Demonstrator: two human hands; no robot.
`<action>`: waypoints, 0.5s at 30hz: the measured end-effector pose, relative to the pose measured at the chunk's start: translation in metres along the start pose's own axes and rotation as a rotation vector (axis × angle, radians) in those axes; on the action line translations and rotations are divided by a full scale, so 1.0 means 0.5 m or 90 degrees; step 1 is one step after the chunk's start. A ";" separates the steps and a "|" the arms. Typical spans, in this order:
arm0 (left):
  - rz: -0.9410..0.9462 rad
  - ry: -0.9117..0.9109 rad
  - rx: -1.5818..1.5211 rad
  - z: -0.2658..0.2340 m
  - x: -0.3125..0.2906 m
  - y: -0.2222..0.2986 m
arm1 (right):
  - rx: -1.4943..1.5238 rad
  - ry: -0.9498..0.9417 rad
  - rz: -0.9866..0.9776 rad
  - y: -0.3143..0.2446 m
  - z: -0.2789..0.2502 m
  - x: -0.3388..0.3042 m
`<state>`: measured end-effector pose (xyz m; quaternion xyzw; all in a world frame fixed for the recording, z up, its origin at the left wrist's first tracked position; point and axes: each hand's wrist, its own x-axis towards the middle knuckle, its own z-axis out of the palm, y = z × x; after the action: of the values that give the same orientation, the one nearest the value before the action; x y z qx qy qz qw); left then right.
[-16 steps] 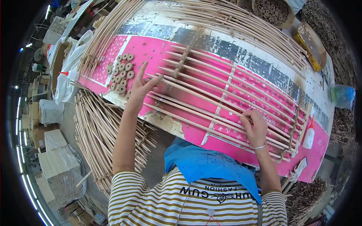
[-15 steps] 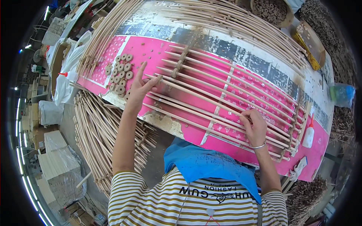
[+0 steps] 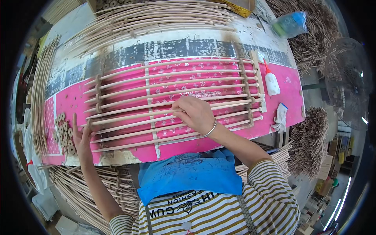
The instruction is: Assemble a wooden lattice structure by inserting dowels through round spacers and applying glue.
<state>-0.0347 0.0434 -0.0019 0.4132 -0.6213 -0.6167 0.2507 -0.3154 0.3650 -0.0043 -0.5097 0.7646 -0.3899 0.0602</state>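
Several slim, pale wooden rods [image 3: 168,85] lie side by side across a pink sheet, their tapered ends to the left. My right hand [image 3: 196,114] is closed around one wooden rod [image 3: 135,117] near its middle. At that rod's left end, my left hand [image 3: 83,141] pinches the tip, with one finger pointing up and away. Whether a small disc is also between those fingers I cannot make out. Round wooden pieces [image 3: 98,89] sit on the left part of the upper rods. Toward their right ends, the rods cross a brown notched strip [image 3: 246,88].
Drilled wooden discs [image 3: 64,135] lie left of my left hand. A white glue bottle with red tip [image 3: 272,83] and a white glove [image 3: 280,117] lie at the right. More rods [image 3: 164,17] lie at the back, and bundles [image 3: 94,190] stand below the table's front edge.
The whole view has swung, so the table now lies more level and its right side shows more. Both hands stay on a rod; the right hand now sits nearer the rods' middle.
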 end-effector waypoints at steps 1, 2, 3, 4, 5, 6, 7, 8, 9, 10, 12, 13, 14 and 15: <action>0.001 -0.009 -0.002 0.003 0.005 -0.003 | -0.011 0.027 -0.008 0.004 0.002 -0.002; 0.006 -0.021 0.002 0.000 0.010 -0.008 | -0.021 0.053 -0.017 0.008 0.003 -0.003; 0.010 -0.029 0.007 -0.003 0.008 -0.010 | -0.023 0.054 -0.014 0.008 0.004 -0.004; 0.009 -0.032 0.008 -0.003 0.007 -0.011 | -0.047 0.070 -0.028 0.009 0.005 -0.003; 0.013 -0.035 0.001 -0.002 0.007 -0.011 | -0.072 0.085 -0.042 0.010 0.005 -0.002; 0.017 -0.035 -0.006 -0.001 0.007 -0.011 | -0.072 0.086 -0.041 0.008 0.005 0.000; 0.017 -0.036 -0.005 -0.001 0.007 -0.011 | -0.092 0.077 -0.053 0.005 0.004 0.003; 0.021 -0.032 -0.002 0.001 0.009 -0.009 | -0.112 0.068 -0.067 0.003 0.003 0.005; 0.024 -0.024 0.003 0.000 0.005 -0.005 | -0.108 0.068 -0.067 0.005 0.007 0.005; 0.024 -0.021 0.007 0.001 0.001 0.001 | -0.118 0.047 -0.065 0.009 0.010 0.004; 0.031 -0.010 0.049 -0.003 -0.013 0.015 | -0.114 0.022 -0.071 0.010 0.018 0.007; 0.033 -0.006 0.015 -0.018 -0.016 0.008 | -0.075 0.034 -0.074 0.008 0.025 0.012; 0.033 -0.013 0.067 -0.031 -0.020 0.006 | -0.033 0.045 -0.078 0.006 0.030 0.014; 0.023 -0.003 0.123 -0.020 -0.021 0.007 | -0.055 0.032 -0.046 0.007 0.025 0.011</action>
<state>-0.0218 0.0460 0.0047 0.4228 -0.6859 -0.5503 0.2192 -0.3145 0.3543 -0.0138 -0.5295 0.7629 -0.3709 0.0048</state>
